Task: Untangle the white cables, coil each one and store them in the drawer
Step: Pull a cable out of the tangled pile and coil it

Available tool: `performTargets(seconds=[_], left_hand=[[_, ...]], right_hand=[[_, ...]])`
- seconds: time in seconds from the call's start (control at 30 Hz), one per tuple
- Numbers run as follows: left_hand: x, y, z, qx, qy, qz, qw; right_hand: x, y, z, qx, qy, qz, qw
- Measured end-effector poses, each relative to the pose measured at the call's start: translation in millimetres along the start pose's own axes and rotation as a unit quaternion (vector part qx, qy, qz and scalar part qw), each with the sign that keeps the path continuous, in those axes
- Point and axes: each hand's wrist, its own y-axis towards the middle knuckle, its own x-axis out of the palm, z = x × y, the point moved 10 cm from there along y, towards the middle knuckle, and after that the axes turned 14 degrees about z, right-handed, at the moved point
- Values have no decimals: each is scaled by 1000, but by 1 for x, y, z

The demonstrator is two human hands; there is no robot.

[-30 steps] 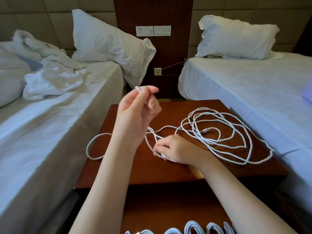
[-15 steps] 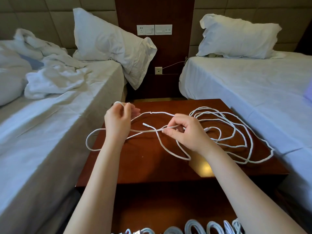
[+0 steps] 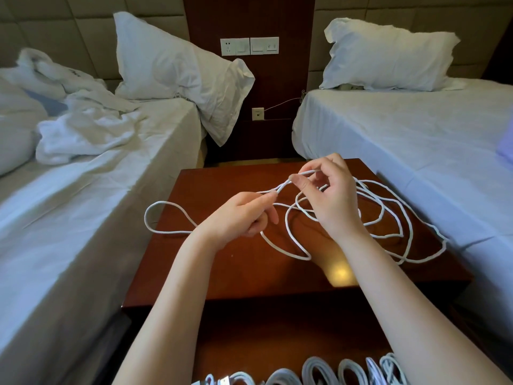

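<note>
A long white cable lies in loose tangled loops over the dark red wooden nightstand, and one loop hangs past its left edge. My left hand pinches the cable near its plug end above the middle of the top. My right hand is raised just right of it, thumb and forefinger pinching a small fold of the same cable. Several coiled white cables sit in a row at the bottom edge of the view, apparently in the open drawer, which is mostly out of frame.
Beds flank the nightstand: the left bed carries rumpled white linen and a pillow, the right bed a pillow. A dark headboard panel with wall sockets stands behind. A thin wire runs from a lower socket to the right bed.
Both hands have come together above the nightstand's middle. My right hand rose and moved up, drawing a fold of cable with it; my left hand moved right toward it. The left loop stayed put.
</note>
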Motion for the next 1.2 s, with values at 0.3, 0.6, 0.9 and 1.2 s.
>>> performTargets(seconds=[0.3, 0.6, 0.9, 1.2], left_hand=[[29, -21, 33, 50, -87, -135, 986], [0, -12, 66, 119, -291, -8, 949], [-44, 0, 46, 123, -356, 151, 914], [-114, -18, 22, 166, -86, 464, 866]], right_hand=[[5, -1, -1, 32, 45, -26, 998], [62, -53, 3, 99, 35, -281, 954], [84, -83, -10, 32, -32, -399, 916], [64, -54, -1, -6, -138, -293, 946]])
